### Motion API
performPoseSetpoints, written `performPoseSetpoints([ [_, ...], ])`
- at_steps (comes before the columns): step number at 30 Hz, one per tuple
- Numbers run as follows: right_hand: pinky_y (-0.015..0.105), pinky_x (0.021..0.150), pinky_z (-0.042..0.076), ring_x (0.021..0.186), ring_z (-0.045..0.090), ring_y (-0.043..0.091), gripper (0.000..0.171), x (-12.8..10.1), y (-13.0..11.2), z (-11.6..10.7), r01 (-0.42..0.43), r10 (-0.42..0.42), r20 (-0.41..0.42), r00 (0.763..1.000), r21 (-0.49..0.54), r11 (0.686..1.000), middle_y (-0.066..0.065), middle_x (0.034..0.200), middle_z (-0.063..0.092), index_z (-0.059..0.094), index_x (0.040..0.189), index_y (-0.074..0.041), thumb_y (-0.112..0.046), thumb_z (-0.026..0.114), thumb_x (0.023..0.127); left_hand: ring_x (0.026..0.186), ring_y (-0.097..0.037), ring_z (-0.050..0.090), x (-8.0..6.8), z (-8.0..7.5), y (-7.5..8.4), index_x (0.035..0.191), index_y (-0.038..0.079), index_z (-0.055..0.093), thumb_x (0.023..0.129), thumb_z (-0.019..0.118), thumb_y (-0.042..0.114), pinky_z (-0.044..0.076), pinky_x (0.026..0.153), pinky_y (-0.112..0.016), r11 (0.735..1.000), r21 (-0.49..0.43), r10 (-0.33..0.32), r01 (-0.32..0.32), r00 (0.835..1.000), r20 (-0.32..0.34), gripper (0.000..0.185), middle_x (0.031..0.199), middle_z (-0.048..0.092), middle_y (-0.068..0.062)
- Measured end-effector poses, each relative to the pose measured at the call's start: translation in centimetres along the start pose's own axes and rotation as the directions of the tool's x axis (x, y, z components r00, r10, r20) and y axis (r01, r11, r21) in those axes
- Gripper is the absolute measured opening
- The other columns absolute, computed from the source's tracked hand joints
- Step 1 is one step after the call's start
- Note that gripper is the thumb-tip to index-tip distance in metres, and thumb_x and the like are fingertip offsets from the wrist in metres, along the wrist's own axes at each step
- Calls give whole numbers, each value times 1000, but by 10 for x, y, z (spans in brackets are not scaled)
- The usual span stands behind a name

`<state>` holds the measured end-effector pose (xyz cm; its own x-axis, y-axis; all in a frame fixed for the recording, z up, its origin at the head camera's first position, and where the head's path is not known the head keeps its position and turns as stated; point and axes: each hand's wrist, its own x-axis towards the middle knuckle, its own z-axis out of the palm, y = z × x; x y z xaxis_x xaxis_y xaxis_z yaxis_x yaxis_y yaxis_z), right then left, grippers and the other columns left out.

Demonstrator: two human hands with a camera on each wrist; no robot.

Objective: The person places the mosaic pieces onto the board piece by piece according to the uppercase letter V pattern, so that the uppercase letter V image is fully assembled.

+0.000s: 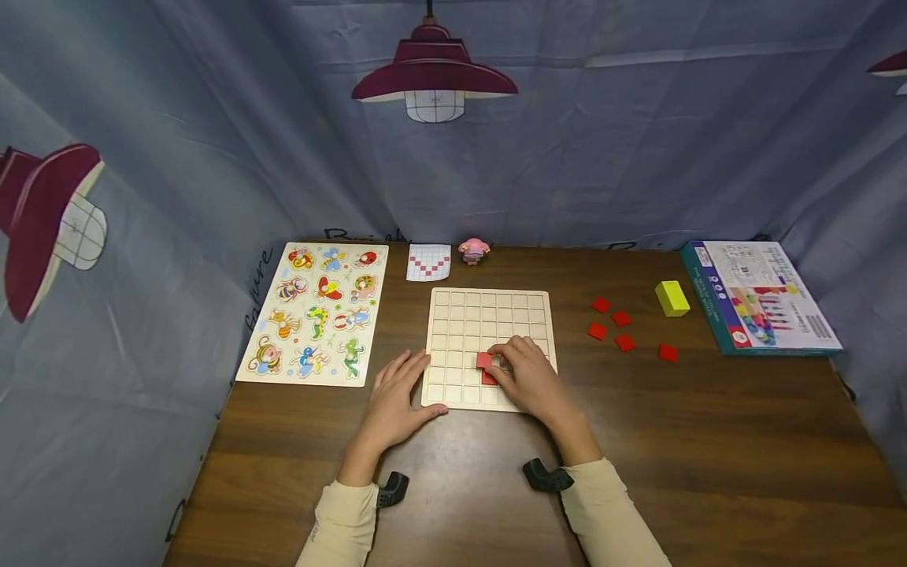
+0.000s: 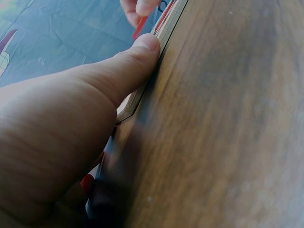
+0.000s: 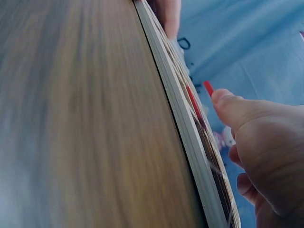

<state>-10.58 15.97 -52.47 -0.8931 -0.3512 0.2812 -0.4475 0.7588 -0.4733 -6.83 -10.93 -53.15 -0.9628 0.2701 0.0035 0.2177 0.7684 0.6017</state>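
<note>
A pale wooden grid board [image 1: 453, 315] lies in front of me. My right hand [image 1: 531, 386] pinches a small red square tile [image 1: 483, 360] between thumb and fingers, over the lower middle of the grid. In the right wrist view that held tile [image 3: 208, 88] stands raised off the board. Another red tile [image 1: 489, 379] sits in a grid cell just under it, partly covered by the fingers. My left hand [image 1: 393, 405] rests at the board's left side with fingers extended; its thumb [image 2: 145, 45] lies against the near edge.
Several loose red tiles [image 1: 601, 305] lie right of the board, near a yellow block [image 1: 671, 298] and a game box [image 1: 772, 295]. A puzzle board with cartoon insects [image 1: 312, 315] lies left. Behind stand a pattern card [image 1: 428, 262] and a small pink figurine [image 1: 474, 251].
</note>
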Motion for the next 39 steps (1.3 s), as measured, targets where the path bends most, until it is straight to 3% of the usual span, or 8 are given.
performPoseSetpoints([
  [15,36,81,43,84,49,17,26,16,-15,17,-64,70,70,995,-83,995,-1,90,59,73,112,-11,-28,75,94,156,-29,27,0,1,-3,157,16,42,81,78,58,18,126,-56,1000,10,-5,5,1000,5,93,164,40,-2],
  [29,38,81,45,80,49,16,21,19,-22,18,-63,66,35,997,-71,995,-2,83,58,76,108,-10,-24,75,93,156,-29,27,0,0,-3,157,16,42,82,78,57,19,125,-59,1000,15,10,-10,1000,-1,93,164,39,-1],
  [35,36,77,43,81,50,16,27,17,-16,14,-74,74,14,997,12,997,-2,86,60,76,114,-11,-29,75,93,156,-29,26,1,0,-2,158,16,41,84,76,57,19,125,-60,999,29,24,-24,1000,5,92,165,38,-1],
  [39,34,75,45,84,53,17,31,8,-1,6,-81,93,-87,992,138,987,1,90,63,75,117,-10,-24,78,90,156,-30,26,1,0,0,157,15,41,84,77,56,19,124,-61,999,23,31,-31,999,14,91,165,39,-3],
])
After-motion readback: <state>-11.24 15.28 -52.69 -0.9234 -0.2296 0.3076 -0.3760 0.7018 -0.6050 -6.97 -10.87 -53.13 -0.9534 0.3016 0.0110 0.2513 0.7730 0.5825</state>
